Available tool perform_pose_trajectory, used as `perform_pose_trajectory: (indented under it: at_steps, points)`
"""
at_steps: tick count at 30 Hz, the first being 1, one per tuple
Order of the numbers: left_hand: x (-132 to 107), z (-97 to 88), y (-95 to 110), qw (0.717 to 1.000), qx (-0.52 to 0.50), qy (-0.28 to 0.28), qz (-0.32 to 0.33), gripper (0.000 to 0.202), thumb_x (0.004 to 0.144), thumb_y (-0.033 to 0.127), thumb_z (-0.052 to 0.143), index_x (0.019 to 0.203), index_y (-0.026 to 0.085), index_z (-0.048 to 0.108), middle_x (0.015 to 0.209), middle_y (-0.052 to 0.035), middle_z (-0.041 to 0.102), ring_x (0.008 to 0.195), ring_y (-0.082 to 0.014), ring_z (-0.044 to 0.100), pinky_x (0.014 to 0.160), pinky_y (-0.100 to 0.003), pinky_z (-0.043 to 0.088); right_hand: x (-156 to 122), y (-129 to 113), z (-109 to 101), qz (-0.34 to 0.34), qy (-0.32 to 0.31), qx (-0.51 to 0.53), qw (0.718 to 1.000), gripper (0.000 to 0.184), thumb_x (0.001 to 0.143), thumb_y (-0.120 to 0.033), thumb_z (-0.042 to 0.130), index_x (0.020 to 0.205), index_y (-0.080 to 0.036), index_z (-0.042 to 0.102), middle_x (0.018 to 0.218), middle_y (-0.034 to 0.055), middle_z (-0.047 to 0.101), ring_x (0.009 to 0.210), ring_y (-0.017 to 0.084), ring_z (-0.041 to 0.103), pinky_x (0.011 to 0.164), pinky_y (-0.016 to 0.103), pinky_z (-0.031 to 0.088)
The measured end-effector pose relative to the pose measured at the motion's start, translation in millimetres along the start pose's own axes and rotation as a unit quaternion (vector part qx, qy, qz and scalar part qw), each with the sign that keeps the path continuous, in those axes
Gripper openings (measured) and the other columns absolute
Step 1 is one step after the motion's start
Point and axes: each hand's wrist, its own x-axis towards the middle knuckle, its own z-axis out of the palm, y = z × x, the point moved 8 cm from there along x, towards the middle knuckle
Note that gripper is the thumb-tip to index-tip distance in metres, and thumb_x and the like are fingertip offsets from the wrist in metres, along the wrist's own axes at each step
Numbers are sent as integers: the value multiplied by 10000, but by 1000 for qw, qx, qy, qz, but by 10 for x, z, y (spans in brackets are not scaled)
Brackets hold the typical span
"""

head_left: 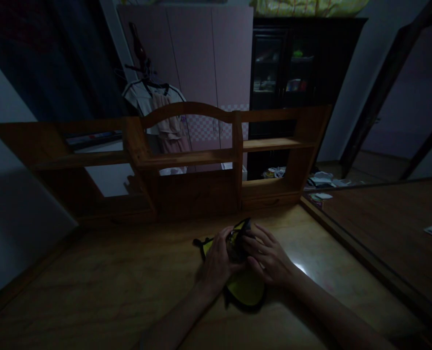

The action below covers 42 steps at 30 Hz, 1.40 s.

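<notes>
Two bare hands meet over a yellow-and-black item [245,290] that lies on a wooden desk [128,282], a little toward five o'clock from the middle of the view. The left hand [217,257] comes in from seven o'clock, its fingers curled around the item and grasping it. The right hand [270,257] comes in from four o'clock, its fingers bent against the raised dark part of the item; whether they pinch it, I cannot tell. A rounded yellow panel with black edging shows at the six o'clock side of the hands, a yellow corner with a dark tip sticks out at ten o'clock, and a black-edged flap stands up at twelve o'clock. Small glints show between the hands, too dim to make out.

A wooden shelf unit [189,158] with an arched top rail stands along the desk's far edge at twelve o'clock. Beyond it, at eleven o'clock, clothes [170,119] hang on a dark coat stand [137,43]. A pink wardrobe [196,53] rises at twelve o'clock, and a black cabinet [333,68] with glass panes between twelve and one. A dark blue curtain [66,63] hangs between ten and eleven.
</notes>
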Motion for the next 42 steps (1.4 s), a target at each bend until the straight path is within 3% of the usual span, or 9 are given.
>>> perform_pose_trajectory:
  at_steps: [6,11,16,22,26,31,34,37,42]
  points:
    - [-27,53,73,994,76,-24,73,809,758,421,730,1392,203,279,1362,-144,475,1269,-299,452,1056,-472,389,15,-84,42,20,-26,38,999,350,880,-188,485,1206,-210,611,1162,64,674,1276,287,426,1152,595,199]
    - [35,-41,138,983,134,-20,126,732,827,440,645,1406,181,279,1372,-162,473,1268,-309,451,1040,-458,397,20,-69,120,58,-30,75,995,401,917,-207,446,1309,-191,527,1276,87,613,1329,300,348,1116,614,252]
    - [49,-72,188,980,136,0,145,657,865,360,604,1400,167,275,1344,-158,496,1251,-286,468,1052,-449,387,-13,-115,184,51,-49,69,995,510,904,-219,463,1402,-130,396,1386,136,506,1353,322,300,1105,587,292]
    - [41,-52,134,984,107,12,144,649,844,340,626,1381,172,302,1325,-154,494,1246,-296,460,1033,-463,400,-42,-98,243,49,-29,148,987,657,805,-161,533,1433,-168,341,1397,129,484,1360,317,269,1091,561,311]
    - [42,-55,95,987,98,8,129,662,843,302,636,1393,167,291,1343,-156,470,1263,-288,435,1035,-467,394,-9,3,307,92,-16,272,958,666,760,-152,549,1406,-213,399,1381,102,487,1360,288,277,1093,519,306]
    - [43,-68,107,990,90,16,109,685,838,249,642,1409,169,271,1389,-152,411,1309,-277,375,1073,-466,358,-8,203,376,166,-3,444,881,415,807,-231,565,1221,-239,600,1339,88,497,1281,265,416,1082,455,310]
    - [48,-95,110,990,90,31,109,655,857,251,615,1410,170,272,1389,-150,400,1325,-278,349,1089,-472,335,-17,262,379,192,2,477,857,357,803,-221,554,1154,-229,618,1223,75,569,1199,259,489,1055,427,338]
    - [41,-107,142,986,105,30,127,597,884,216,560,1411,198,282,1385,-136,409,1329,-272,347,1085,-479,338,-12,237,350,196,-14,447,873,342,775,-200,550,1112,-214,604,1166,67,592,1117,259,524,998,405,385]
    - [35,-92,136,990,103,-1,98,599,863,200,574,1395,190,300,1370,-136,437,1302,-266,388,1079,-481,351,6,119,260,159,-47,325,931,444,699,-116,543,1136,-192,551,1184,91,550,1114,259,495,967,400,406]
